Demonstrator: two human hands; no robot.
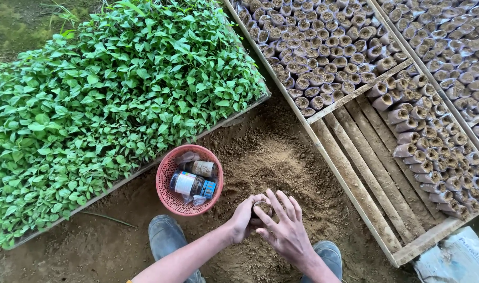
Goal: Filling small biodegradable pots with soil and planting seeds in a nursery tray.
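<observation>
A dense bed of green seedlings (108,99) was seen on the left, packed in a flat tray whose lower edge ran diagonally across bare brown soil (265,157). Just below that edge, a pink mesh basket (168,196) was set on the dirt, with small bottles (193,181) laid inside it. At the bottom, two grey boots (166,236) were planted on the ground. Between them the left hand (243,217) was curled closed around a small soil-filled pot (262,208), while the right hand (286,230) was held half open, its fingers spread and its fingertips pressed on the pot's top. Loose soil lay open around the hands, well apart from the trays. To the right, a slatted wooden frame (365,183) was partly filled with rows of filled pots (323,47), its near slats left bare. A white sack (457,259) was glimpsed at the lower right corner
</observation>
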